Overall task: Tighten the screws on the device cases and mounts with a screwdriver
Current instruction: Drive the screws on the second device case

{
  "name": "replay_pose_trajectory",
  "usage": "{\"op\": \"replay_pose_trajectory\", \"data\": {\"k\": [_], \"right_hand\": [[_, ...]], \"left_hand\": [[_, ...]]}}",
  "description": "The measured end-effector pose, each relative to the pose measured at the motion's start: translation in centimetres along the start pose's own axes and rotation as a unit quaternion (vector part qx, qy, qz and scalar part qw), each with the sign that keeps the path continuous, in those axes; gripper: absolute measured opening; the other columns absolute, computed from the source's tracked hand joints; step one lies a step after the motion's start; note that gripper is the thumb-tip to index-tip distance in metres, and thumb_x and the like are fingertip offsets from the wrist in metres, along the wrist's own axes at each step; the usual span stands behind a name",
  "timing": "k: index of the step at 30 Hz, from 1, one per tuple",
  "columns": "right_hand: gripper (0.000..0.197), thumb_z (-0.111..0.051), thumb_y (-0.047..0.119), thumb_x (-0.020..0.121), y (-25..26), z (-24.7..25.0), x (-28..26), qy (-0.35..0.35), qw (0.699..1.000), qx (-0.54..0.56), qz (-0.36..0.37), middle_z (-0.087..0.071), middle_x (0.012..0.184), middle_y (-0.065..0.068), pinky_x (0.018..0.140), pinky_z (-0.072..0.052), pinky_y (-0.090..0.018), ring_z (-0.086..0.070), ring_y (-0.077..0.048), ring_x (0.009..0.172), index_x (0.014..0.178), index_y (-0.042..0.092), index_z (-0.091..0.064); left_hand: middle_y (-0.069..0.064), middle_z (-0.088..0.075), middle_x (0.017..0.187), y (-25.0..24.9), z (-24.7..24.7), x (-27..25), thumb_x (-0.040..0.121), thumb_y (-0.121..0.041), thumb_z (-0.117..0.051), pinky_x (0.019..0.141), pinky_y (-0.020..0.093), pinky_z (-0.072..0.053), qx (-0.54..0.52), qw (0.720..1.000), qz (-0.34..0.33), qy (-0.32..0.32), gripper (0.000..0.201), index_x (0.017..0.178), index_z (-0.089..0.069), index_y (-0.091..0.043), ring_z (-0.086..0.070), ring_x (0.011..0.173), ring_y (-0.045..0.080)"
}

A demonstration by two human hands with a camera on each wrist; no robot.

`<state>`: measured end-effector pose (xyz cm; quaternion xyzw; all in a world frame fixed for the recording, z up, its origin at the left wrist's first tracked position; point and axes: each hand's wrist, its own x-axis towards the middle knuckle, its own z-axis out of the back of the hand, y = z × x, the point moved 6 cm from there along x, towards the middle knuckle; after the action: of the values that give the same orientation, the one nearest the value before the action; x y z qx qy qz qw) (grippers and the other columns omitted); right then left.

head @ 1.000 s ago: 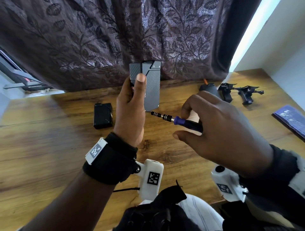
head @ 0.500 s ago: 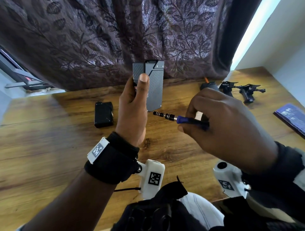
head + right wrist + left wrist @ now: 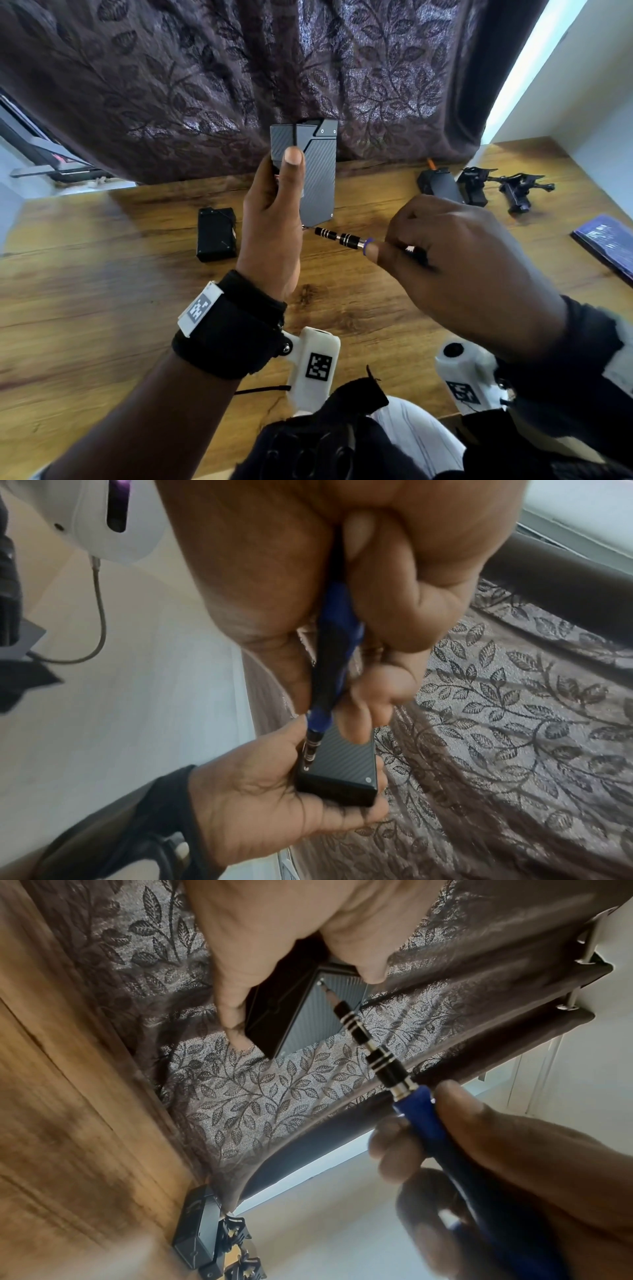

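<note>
A dark leaf-patterned curtain (image 3: 239, 85) hangs behind a wooden table (image 3: 85, 308). All places here are given from the grey device case (image 3: 317, 171), which is held upright in the air above the table. The left hand (image 3: 274, 222) grasps its left side, with the thumb on the front. To its right, the right hand (image 3: 462, 267) is curled around the blue handle of the screwdriver (image 3: 339, 237). The tip meets the screw (image 3: 321, 982) at the lower left corner of the case. A black box (image 3: 216, 233) lies on the table to the left, and the mounts (image 3: 496, 188) lie far to the right. The case has no support below. I think a strong push could tilt it, and the tip could slip out and scratch the case or damage the screw head.
</note>
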<state>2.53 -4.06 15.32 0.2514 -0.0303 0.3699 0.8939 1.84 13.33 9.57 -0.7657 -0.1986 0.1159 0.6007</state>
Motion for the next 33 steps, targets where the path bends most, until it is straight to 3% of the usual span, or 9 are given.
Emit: {"op": "replay_pose_trajectory", "data": {"k": [3,7,10,15,19,22,24,28,33], "right_hand": [[0.051,-0.042,0.058,0.094,0.2,-0.1,0.0,0.014,1.000,0.007,-0.017,-0.060,0.082,0.007,0.055,-0.051,-0.041,-0.056,-0.010,0.063,0.079,0.018,-0.071],[0.037,-0.069,0.056,0.077,0.5,0.0,0.0,0.047,0.998,-0.027,-0.045,-0.054,0.096,0.011,0.055,-0.043,-0.022,-0.048,-0.001,0.065,0.096,0.027,-0.056],[0.024,-0.079,0.040,0.079,0.7,0.1,0.0,0.025,0.999,-0.042,-0.013,-0.057,0.094,0.008,0.051,-0.046,-0.028,-0.049,-0.005,0.063,0.086,0.023,-0.063],[0.048,-0.044,0.053,0.096,0.7,0.0,0.1,0.010,0.999,-0.028,-0.014,-0.059,0.080,0.007,0.050,-0.050,-0.038,-0.054,-0.008,0.059,0.074,0.019,-0.070],[0.032,-0.068,0.053,0.081,0.7,0.2,0.1,0.039,0.998,-0.027,-0.043,-0.056,0.093,0.013,0.054,-0.042,-0.024,-0.048,0.000,0.062,0.095,0.027,-0.056],[0.029,-0.079,0.041,0.079,0.8,0.3,0.0,0.032,0.998,-0.040,-0.023,-0.058,0.094,0.009,0.054,-0.044,-0.029,-0.051,-0.005,0.063,0.090,0.027,-0.057],[0.021,-0.072,0.042,0.085,0.8,0.3,0.2,0.011,1.000,-0.027,-0.009,-0.058,0.087,0.008,0.054,-0.048,-0.033,-0.054,-0.010,0.063,0.082,0.023,-0.062],[0.044,-0.044,0.049,0.097,0.5,0.0,0.4,0.004,1.000,-0.024,-0.014,-0.052,0.070,0.010,0.051,-0.045,-0.035,-0.050,-0.007,0.057,0.068,0.020,-0.061],[0.032,-0.075,0.046,0.078,0.2,-0.2,0.3,0.061,0.997,-0.012,-0.048,-0.054,0.097,0.015,0.058,-0.046,-0.022,-0.056,-0.001,0.068,0.096,0.032,-0.053]], "left_hand": [[-0.004,-0.064,0.107,0.0,0.2,0.1,0.104,-0.046,-0.045,0.093,0.049,-0.055,0.002,1.000,-0.008,-0.009,0.041,0.125,-0.058,-0.013,-0.063,0.103,0.009],[-0.011,-0.065,0.100,0.0,0.4,0.2,0.110,-0.039,-0.042,0.088,0.041,-0.055,0.002,1.000,-0.002,-0.010,0.034,0.125,-0.057,-0.013,-0.064,0.096,0.002],[-0.013,-0.066,0.100,0.2,0.4,0.0,0.110,-0.039,-0.041,0.088,0.040,-0.055,0.006,1.000,0.006,-0.011,0.036,0.129,-0.057,-0.012,-0.065,0.097,0.002],[-0.011,-0.066,0.104,0.2,0.3,-0.2,0.110,-0.039,-0.041,0.097,0.052,-0.054,0.002,1.000,0.005,-0.004,0.033,0.127,-0.059,-0.017,-0.063,0.101,0.007],[-0.013,-0.067,0.102,0.4,0.4,-0.2,0.110,-0.039,-0.042,0.095,0.048,-0.053,0.002,1.000,0.004,-0.005,0.032,0.126,-0.058,-0.017,-0.063,0.101,0.006],[-0.012,-0.067,0.104,0.7,0.4,-0.3,0.108,-0.041,-0.043,0.098,0.051,-0.054,0.000,1.000,0.006,0.001,0.032,0.125,-0.059,-0.018,-0.063,0.103,0.007],[-0.014,-0.067,0.102,0.8,0.4,-0.3,0.107,-0.043,-0.044,0.097,0.051,-0.054,0.000,1.000,0.007,0.001,0.031,0.121,-0.060,-0.020,-0.063,0.102,0.006],[-0.011,-0.066,0.104,1.1,0.6,-0.3,0.105,-0.048,-0.047,0.093,0.046,-0.053,-0.003,1.000,0.007,0.000,0.035,0.123,-0.060,-0.021,-0.062,0.103,0.008],[-0.006,-0.065,0.110,1.1,0.9,-0.4,0.109,-0.039,-0.041,0.093,0.043,-0.054,-0.011,1.000,0.010,-0.004,0.030,0.127,-0.058,-0.022,-0.063,0.105,0.010]]}}
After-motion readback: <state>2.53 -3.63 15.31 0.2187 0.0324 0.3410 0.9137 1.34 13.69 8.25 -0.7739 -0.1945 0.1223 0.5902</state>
